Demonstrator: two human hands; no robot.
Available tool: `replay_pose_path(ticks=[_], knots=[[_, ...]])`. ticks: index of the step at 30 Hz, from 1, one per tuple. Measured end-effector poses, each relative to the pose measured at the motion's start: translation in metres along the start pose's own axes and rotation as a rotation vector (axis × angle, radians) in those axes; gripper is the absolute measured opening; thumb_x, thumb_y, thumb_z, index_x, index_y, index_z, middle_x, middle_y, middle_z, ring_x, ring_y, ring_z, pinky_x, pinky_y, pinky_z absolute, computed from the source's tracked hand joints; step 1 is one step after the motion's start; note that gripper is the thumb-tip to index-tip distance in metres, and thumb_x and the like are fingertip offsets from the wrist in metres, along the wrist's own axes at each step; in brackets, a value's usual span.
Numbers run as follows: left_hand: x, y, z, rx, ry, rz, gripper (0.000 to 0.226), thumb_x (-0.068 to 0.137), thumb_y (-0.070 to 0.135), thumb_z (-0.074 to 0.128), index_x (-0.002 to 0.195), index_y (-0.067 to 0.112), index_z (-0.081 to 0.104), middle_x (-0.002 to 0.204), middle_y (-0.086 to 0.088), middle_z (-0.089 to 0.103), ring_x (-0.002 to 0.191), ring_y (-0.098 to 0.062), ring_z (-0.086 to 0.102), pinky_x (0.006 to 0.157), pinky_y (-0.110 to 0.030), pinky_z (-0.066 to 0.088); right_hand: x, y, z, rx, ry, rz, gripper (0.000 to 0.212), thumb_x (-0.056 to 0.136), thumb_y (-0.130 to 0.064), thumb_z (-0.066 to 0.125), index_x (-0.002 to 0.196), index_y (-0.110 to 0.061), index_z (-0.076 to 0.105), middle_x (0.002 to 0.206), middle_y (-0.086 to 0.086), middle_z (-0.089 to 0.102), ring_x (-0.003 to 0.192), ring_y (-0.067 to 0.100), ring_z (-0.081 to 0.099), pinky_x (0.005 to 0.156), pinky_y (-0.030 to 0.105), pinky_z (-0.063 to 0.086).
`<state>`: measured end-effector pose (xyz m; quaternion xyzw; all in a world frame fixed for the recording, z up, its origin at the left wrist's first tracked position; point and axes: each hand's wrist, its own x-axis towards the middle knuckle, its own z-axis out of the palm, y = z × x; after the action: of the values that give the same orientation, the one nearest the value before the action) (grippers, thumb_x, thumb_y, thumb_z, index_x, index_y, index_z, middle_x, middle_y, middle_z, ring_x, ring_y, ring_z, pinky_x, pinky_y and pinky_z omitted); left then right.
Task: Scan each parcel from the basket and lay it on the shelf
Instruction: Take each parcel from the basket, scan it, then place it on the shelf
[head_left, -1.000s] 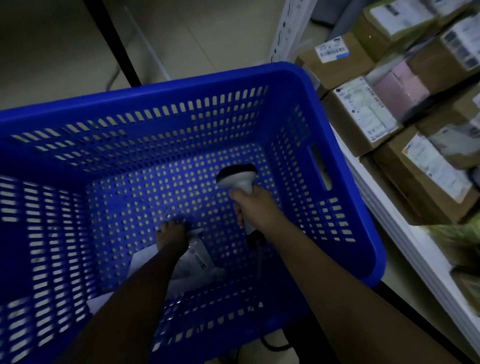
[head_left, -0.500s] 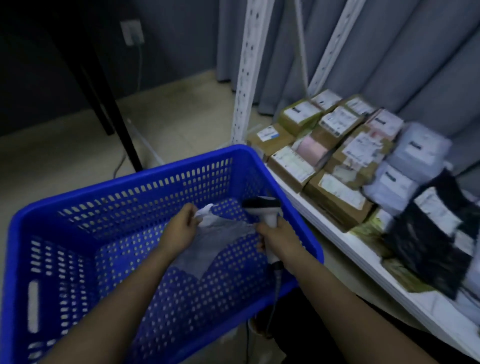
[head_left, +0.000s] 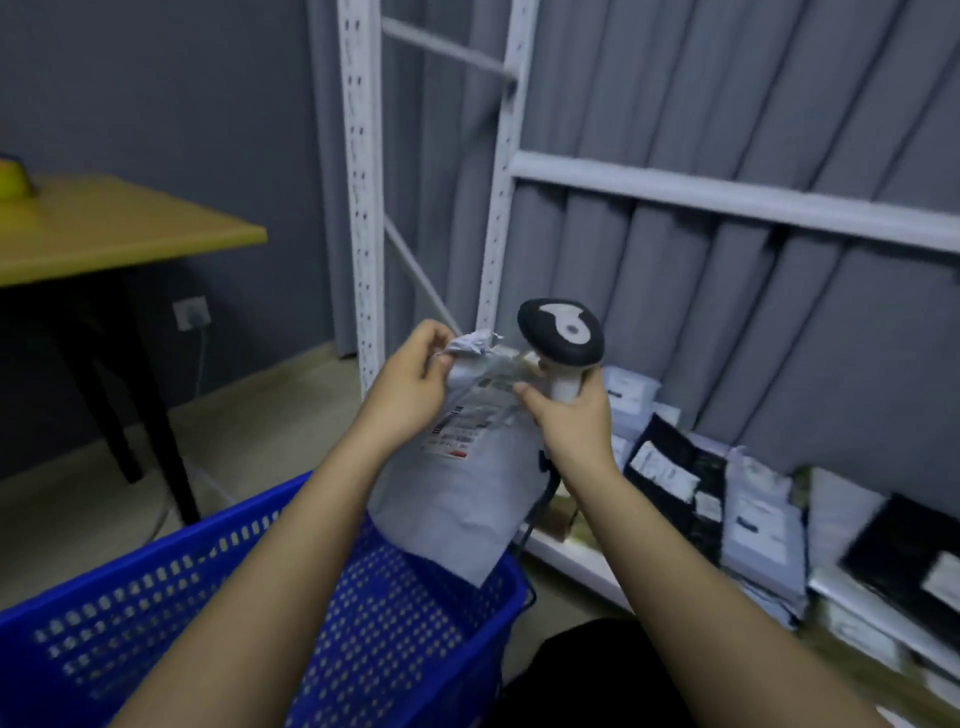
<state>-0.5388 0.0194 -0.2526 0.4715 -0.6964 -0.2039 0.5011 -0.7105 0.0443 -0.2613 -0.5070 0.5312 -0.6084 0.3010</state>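
A grey plastic mailer parcel (head_left: 457, 499) with a printed label hangs in the air above the right end of the blue perforated basket (head_left: 395, 613). My left hand (head_left: 415, 384) pinches its crumpled top corner. My right hand (head_left: 569, 421) grips the white handle of a barcode scanner (head_left: 561, 332), whose black head points away from me, and its thumb touches the parcel's upper right edge. The scanner's cable drops behind the parcel. The low white shelf (head_left: 566, 558) on the right holds parcels.
Grey and black mailers (head_left: 748, 514) lie in rows on the low shelf. White perforated uprights (head_left: 361, 208) and a crossbar (head_left: 727, 195) stand before a grey curtain. A yellow-topped table (head_left: 119, 228) with black legs stands at the left, a wall socket (head_left: 192, 313) behind it.
My left hand has lifted the grey parcel out of the basket up to chest height. My right hand rose with the scanner beside it. My view tilted up from the basket toward the shelf frame.
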Motion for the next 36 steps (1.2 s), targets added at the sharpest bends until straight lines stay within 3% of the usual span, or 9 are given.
replay_pose_path(ticks=[3, 8, 13, 17, 22, 28, 30, 33, 36], knots=[[0.026, 0.043, 0.009, -0.019, -0.014, 0.026, 0.017, 0.095, 0.009, 0.047, 0.092, 0.026, 0.048, 0.084, 0.009, 0.057, 0.084, -0.015, 0.052, 0.078, -0.029, 0.039, 0.018, -0.036, -0.031, 0.028, 0.117, -0.032, 0.051, 0.079, -0.016, 0.078, 0.122, -0.018, 0.051, 0.110, -0.002, 0.065, 0.100, 0.016, 0.061, 0.087, 0.031, 0.048], [0.051, 0.106, 0.031, -0.038, -0.030, 0.086, 0.021, 0.093, 0.017, 0.048, 0.085, 0.037, 0.048, 0.085, 0.014, 0.059, 0.090, -0.019, 0.057, 0.097, -0.042, 0.045, 0.033, -0.073, -0.087, 0.015, 0.153, -0.054, 0.032, 0.078, -0.007, 0.078, 0.099, -0.015, 0.056, 0.089, -0.002, 0.068, 0.089, 0.023, 0.067, 0.073, 0.031, 0.051], [0.052, 0.154, 0.055, -0.074, -0.022, 0.135, 0.012, 0.096, 0.019, 0.047, 0.092, 0.030, 0.045, 0.083, 0.015, 0.054, 0.090, -0.019, 0.055, 0.083, -0.033, 0.042, 0.023, -0.090, -0.133, -0.037, 0.186, -0.081, 0.023, 0.078, -0.005, 0.076, 0.088, -0.013, 0.058, 0.078, 0.000, 0.065, 0.071, 0.015, 0.061, 0.060, 0.022, 0.047], [0.051, 0.173, 0.071, -0.002, 0.112, 0.142, 0.015, 0.091, 0.028, 0.057, 0.099, 0.037, 0.048, 0.108, 0.011, 0.058, 0.116, -0.019, 0.048, 0.108, -0.041, 0.026, 0.016, -0.100, -0.159, -0.012, 0.247, -0.079, 0.026, 0.079, -0.003, 0.075, 0.078, -0.018, 0.054, 0.072, -0.003, 0.061, 0.065, 0.012, 0.057, 0.049, 0.011, 0.045], [0.040, 0.160, 0.083, 0.110, 0.315, 0.033, 0.076, 0.080, 0.036, 0.071, 0.143, 0.027, 0.031, 0.155, -0.005, 0.017, 0.144, -0.026, 0.011, 0.115, -0.048, 0.001, 0.014, -0.103, -0.186, 0.094, 0.369, -0.031, 0.022, 0.079, -0.008, 0.076, 0.085, -0.016, 0.056, 0.080, 0.001, 0.063, 0.071, 0.016, 0.060, 0.060, 0.023, 0.049], [0.028, 0.137, 0.090, -0.342, 0.136, -0.161, 0.096, 0.081, 0.032, 0.073, 0.151, 0.026, 0.008, 0.157, -0.007, 0.015, 0.142, -0.027, 0.025, 0.116, -0.044, 0.024, 0.009, -0.102, -0.213, 0.172, 0.447, -0.025, 0.023, 0.079, -0.009, 0.077, 0.083, -0.018, 0.056, 0.085, 0.006, 0.065, 0.072, 0.018, 0.061, 0.061, 0.025, 0.050], [0.025, 0.140, 0.096, -0.378, 0.060, -0.184, 0.090, 0.083, 0.031, 0.072, 0.150, 0.024, 0.014, 0.151, -0.008, 0.031, 0.136, -0.027, 0.037, 0.112, -0.042, 0.032, 0.007, -0.101, -0.220, 0.172, 0.458, -0.026, 0.024, 0.079, -0.009, 0.077, 0.088, -0.016, 0.057, 0.090, 0.008, 0.065, 0.077, 0.021, 0.062, 0.065, 0.027, 0.052], [0.022, 0.153, 0.106, -0.393, 0.018, -0.113, 0.042, 0.087, 0.028, 0.067, 0.124, 0.016, 0.051, 0.114, 0.000, 0.061, 0.106, -0.021, 0.060, 0.085, -0.032, 0.048, 0.005, -0.101, -0.227, 0.183, 0.473, -0.018, 0.029, 0.079, -0.009, 0.077, 0.101, -0.011, 0.057, 0.096, 0.010, 0.065, 0.080, 0.022, 0.062, 0.066, 0.027, 0.053], [0.024, 0.169, 0.111, -0.362, 0.005, -0.036, 0.014, 0.091, 0.026, 0.062, 0.094, 0.013, 0.063, 0.084, 0.005, 0.063, 0.080, -0.014, 0.060, 0.061, -0.022, 0.043, 0.002, -0.098, -0.234, 0.188, 0.496, -0.021, 0.036, 0.080, -0.009, 0.076, 0.109, -0.008, 0.056, 0.098, 0.009, 0.064, 0.078, 0.019, 0.062, 0.062, 0.024, 0.051]])
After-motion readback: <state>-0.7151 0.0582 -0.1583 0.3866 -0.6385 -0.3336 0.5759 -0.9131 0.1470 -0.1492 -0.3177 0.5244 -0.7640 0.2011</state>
